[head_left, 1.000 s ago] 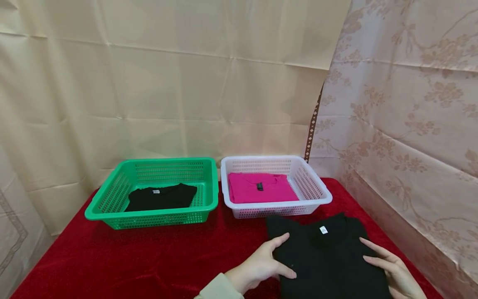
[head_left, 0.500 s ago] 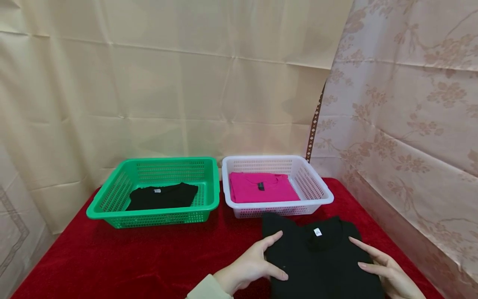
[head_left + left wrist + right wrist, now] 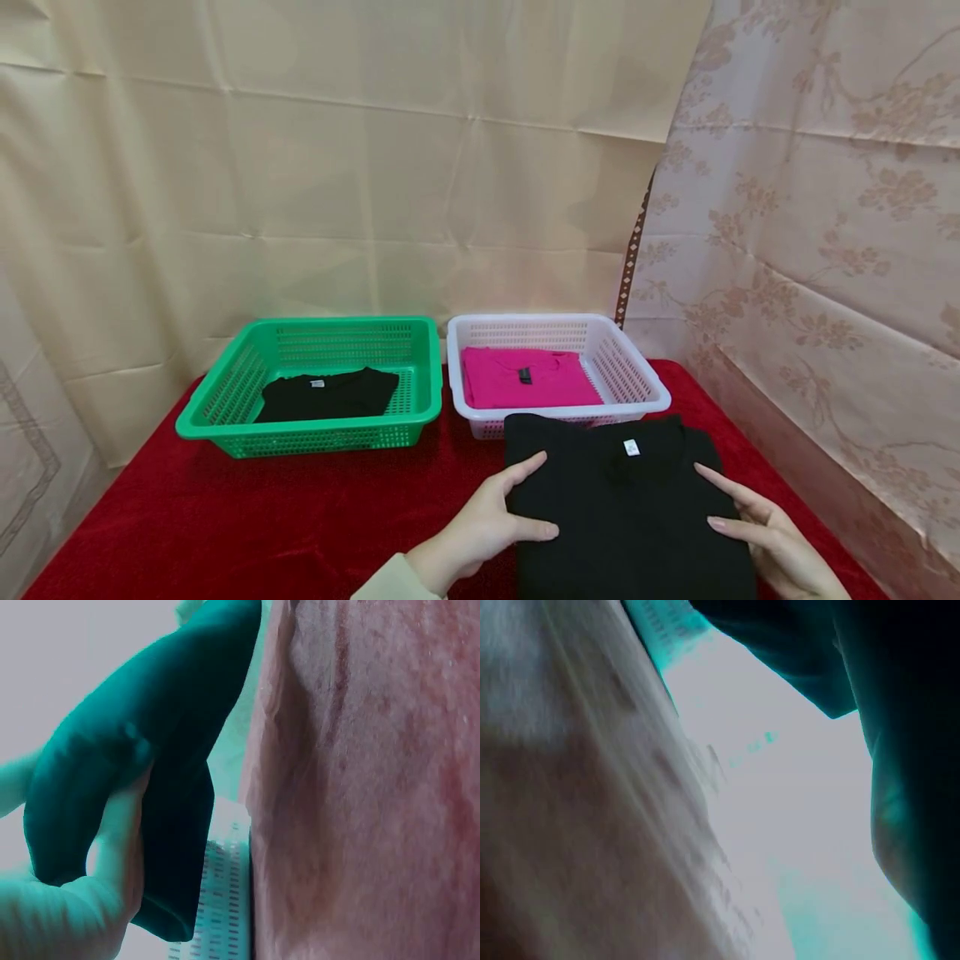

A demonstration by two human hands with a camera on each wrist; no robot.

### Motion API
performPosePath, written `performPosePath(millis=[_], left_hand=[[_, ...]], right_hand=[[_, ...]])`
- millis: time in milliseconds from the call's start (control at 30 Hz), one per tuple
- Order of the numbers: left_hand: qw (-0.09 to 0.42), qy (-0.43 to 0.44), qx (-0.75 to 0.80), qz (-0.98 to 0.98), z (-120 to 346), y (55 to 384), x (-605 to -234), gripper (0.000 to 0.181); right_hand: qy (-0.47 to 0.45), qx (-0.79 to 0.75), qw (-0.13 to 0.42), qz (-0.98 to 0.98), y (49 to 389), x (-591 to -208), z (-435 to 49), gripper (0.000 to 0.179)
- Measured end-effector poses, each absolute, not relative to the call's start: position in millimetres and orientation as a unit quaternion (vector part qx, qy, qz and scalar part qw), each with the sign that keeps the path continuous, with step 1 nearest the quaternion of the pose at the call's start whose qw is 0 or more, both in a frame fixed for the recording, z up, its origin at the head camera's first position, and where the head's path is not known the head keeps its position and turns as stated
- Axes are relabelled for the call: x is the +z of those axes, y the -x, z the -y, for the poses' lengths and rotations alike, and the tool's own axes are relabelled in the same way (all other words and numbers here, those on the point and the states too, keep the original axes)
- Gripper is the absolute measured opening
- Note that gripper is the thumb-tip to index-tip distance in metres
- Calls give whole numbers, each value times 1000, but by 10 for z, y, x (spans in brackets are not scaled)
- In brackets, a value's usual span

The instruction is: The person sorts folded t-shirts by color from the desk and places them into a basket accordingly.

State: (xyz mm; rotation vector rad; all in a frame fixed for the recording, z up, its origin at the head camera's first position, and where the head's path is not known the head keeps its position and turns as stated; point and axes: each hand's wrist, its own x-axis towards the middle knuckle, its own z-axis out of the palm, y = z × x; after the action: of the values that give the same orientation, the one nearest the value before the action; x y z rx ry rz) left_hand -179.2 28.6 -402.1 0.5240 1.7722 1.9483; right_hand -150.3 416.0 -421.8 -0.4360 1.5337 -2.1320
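A folded black T-shirt (image 3: 630, 517) with a white neck label fills the lower right of the head view, cut off by the bottom edge. My left hand (image 3: 487, 525) grips its left side, two digits showing on top and the others hidden beneath. On the opposite side my right hand (image 3: 768, 533) holds the other edge in the same way. The left wrist view, tinted teal, shows the left hand (image 3: 97, 877) pinching the shirt (image 3: 150, 750), whose edges droop. In the right wrist view the shirt (image 3: 795, 652) hangs as a dark shape, and that hand is mostly hidden.
A green basket (image 3: 307, 436) with a folded black garment (image 3: 330, 397) stands at the back left. To its right is a white basket (image 3: 648, 400) holding a folded pink garment (image 3: 532, 383). Both stand on a red cloth-covered table (image 3: 262, 517); a patterned curtain (image 3: 840, 250) borders the right.
Both hands have carried the black T-shirt to the left and slightly up in the head view, so it now overlaps the white basket's lower front. The baskets stay put.
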Motion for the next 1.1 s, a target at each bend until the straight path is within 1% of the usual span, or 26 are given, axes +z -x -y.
performPosePath(millis=[367,500,600,800,1100], left_hand=[[214,-181,730,-623,-32,1835,-3943,74],[208,-176,732,-625,69,1853,-3899,73],[202,-176,731,-628,147,1861,-3874,72],[191,-178,730,-631,301,1839,-3823,72],[171,-175,733,-635,522,1812,-3708,72]], right_hand=[[143,-723,139,-661,1550,-4084,-3829,58],[135,-722,118,-668,1578,-4027,-3702,57],[137,-724,108,-667,1602,-3993,-3625,56],[140,-727,107,-663,1631,-3910,-3487,55],[137,-739,90,-653,1681,-3703,-3266,54]])
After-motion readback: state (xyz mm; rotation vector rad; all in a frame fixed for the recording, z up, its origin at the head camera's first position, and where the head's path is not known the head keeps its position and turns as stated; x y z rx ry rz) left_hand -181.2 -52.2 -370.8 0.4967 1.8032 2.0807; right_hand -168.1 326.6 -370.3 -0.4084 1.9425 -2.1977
